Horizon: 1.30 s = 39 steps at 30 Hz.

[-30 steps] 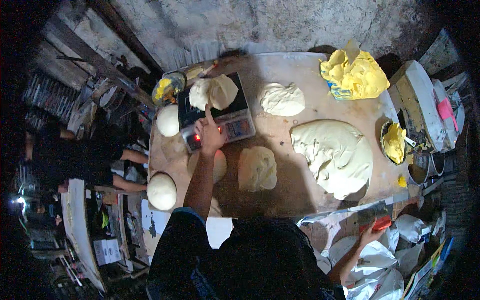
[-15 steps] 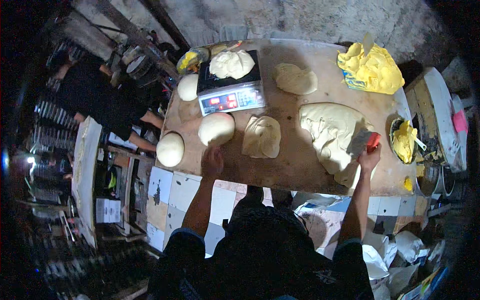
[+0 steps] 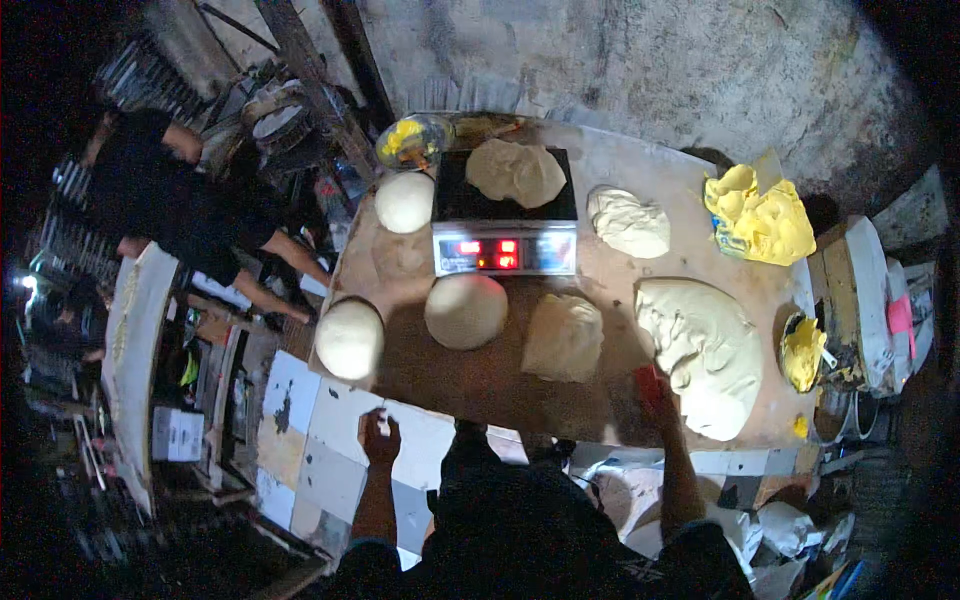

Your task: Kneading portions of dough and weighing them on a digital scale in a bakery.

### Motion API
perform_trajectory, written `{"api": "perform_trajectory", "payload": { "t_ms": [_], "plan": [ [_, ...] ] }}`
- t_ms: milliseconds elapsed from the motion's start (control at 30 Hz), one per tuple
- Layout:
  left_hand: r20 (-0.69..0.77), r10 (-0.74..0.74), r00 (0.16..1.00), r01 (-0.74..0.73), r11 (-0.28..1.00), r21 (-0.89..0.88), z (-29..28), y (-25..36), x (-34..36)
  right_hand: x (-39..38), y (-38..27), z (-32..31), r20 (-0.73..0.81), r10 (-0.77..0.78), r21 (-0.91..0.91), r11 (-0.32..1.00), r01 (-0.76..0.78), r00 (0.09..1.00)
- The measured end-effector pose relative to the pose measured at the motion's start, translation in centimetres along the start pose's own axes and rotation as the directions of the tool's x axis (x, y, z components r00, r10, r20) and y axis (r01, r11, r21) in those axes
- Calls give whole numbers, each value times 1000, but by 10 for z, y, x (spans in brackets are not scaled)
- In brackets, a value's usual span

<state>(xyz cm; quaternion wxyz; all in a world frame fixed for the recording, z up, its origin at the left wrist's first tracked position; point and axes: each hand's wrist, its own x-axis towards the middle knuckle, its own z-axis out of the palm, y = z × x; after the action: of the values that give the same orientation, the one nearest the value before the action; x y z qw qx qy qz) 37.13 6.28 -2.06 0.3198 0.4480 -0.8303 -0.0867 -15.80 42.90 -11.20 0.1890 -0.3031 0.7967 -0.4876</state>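
My right hand (image 3: 662,412) is closed round the red handle of a dough scraper (image 3: 649,386), in shadow over the near side of the table. Just right of it spreads a large slab of soft pale dough (image 3: 705,350). Loosely curled, with a gap between thumb and fingers, my left hand (image 3: 379,438) hangs empty beyond the table's near edge. The closest dough to it is a smooth ball (image 3: 349,338); a second ball (image 3: 467,312) and a cut piece of dough (image 3: 564,338) lie farther right. On a digital scale (image 3: 505,248) rests a dough lump (image 3: 515,172).
Another dough ball (image 3: 405,202) sits left of the scale, a loose piece (image 3: 629,222) right of it. Yellow fat is heaped (image 3: 762,215) at far right, with more in a bowl (image 3: 803,353) and a clear bag (image 3: 414,140). A person (image 3: 180,190) works at left.
My right hand has brought the scraper leftward, off the large dough slab. My left hand has drawn back from beside the middle ball to beyond the table edge. The view has shifted.
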Motion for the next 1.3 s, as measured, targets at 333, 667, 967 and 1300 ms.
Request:
{"api": "perform_trajectory", "payload": {
  "t_ms": [333,667,967,1300],
  "plan": [
    [-84,-110,990,59,884,-465,34,-34,192,206,-313,120,-23,-540,-522,725,450,842],
    [2,-246,969,245,963,-114,-43,-91,117,398,-334,207,189,-354,-803,482,352,916],
    [-42,-124,991,116,982,-149,-17,-86,128,357,-352,133,30,206,118,971,-208,978],
    [108,-53,993,102,847,-521,77,129,149,143,-182,-149,-285,-54,-749,635,-187,957]
  ]
}}
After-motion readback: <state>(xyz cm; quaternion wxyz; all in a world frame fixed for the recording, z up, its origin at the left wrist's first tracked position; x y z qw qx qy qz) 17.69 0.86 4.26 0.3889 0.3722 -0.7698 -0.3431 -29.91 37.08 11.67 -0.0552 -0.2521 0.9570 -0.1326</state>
